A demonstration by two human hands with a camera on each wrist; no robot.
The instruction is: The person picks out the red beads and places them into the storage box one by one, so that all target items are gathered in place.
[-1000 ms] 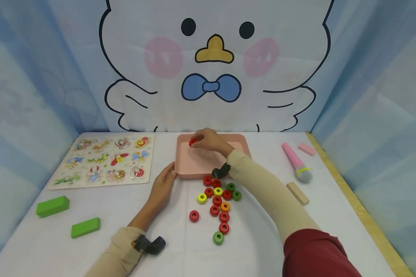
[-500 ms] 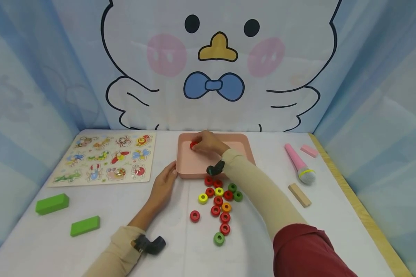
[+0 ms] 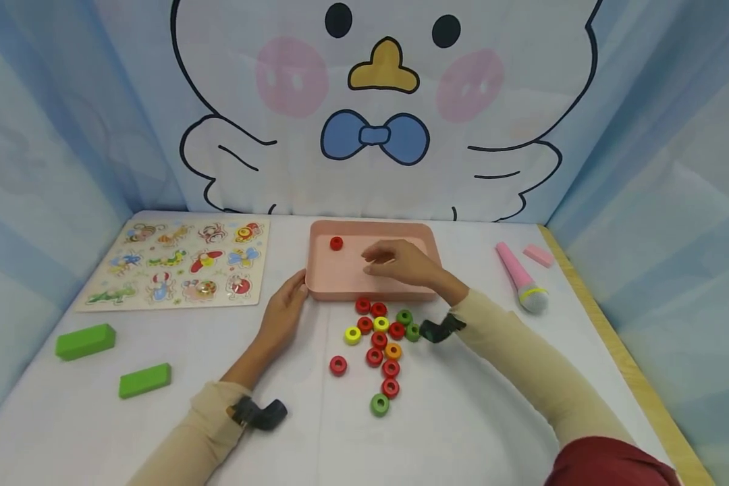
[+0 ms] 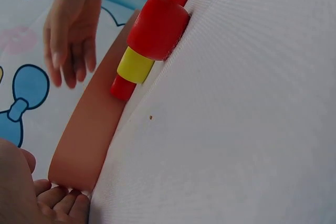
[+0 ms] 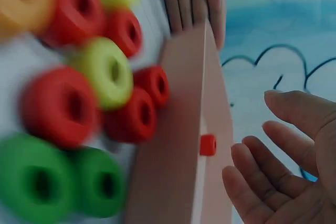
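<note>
One red, ring-shaped bead [image 3: 337, 244] lay inside the pink rectangular tray [image 3: 340, 289], toward its far left corner. The right hand [image 3: 406, 262] hung above the tray, its fingertips to the right of the bead and apart from it; the fingers were loosely curved, thumb separated, holding nothing. The left hand [image 3: 283, 312] touched the tray's left end, fingers side by side against the outer wall.

In front of the tray, fifteen further ring beads were counted on the white table [image 3: 462, 432]: nine red beads [image 3: 374, 351], two yellow beads [image 3: 347, 335], three green beads [image 3: 379, 412] and one orange bead [image 3: 393, 345]. To the left lay one pale flat board [image 3: 176, 268] with twelve creature pictures, and two green rectangular blocks [image 3: 86, 342]; to the right, one pink toy microphone [image 3: 515, 268] and one small pink block [image 3: 538, 256].
</note>
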